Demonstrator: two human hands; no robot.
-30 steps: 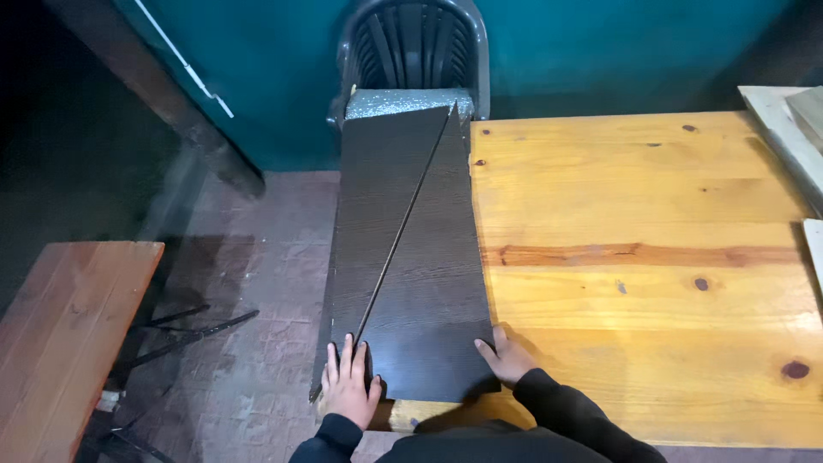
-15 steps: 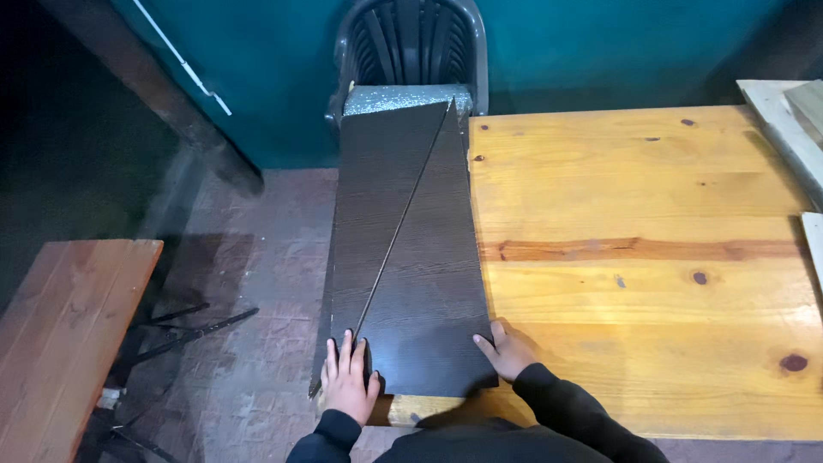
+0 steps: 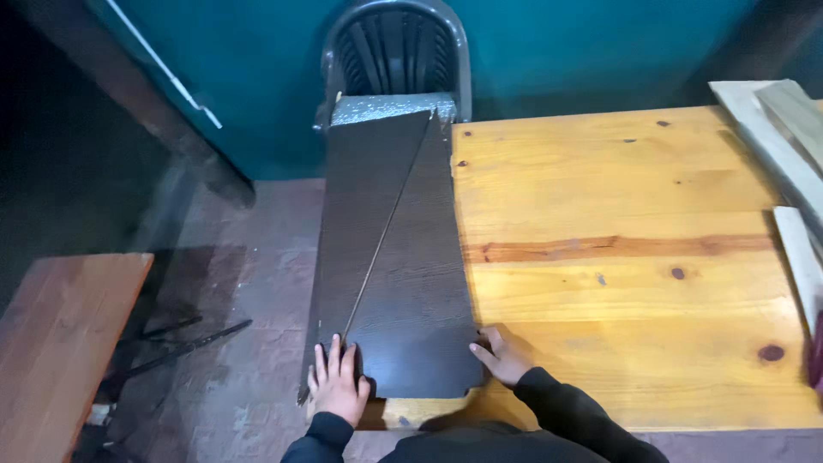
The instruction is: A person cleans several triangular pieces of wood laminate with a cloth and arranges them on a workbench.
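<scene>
A dark brown board [image 3: 403,257] lies along the left edge of a pine table [image 3: 634,257], cut on the diagonal into two pieces with a thin pale line between them. Its far end rests on the seat of a grey plastic chair [image 3: 394,51]. My left hand [image 3: 336,386] lies flat, fingers spread, on the near left corner of the board. My right hand [image 3: 501,353] touches the board's near right edge, fingers against it on the tabletop. Both arms wear dark sleeves.
A reddish wooden bench [image 3: 60,343] stands at the lower left over a stone floor with dark metal rods [image 3: 184,339]. Pale wood planks [image 3: 789,146] lie on the table's right edge. A teal wall [image 3: 557,43] runs behind the chair.
Both hands stay on the board's near end; the view has shifted only slightly. Nothing else has visibly moved.
</scene>
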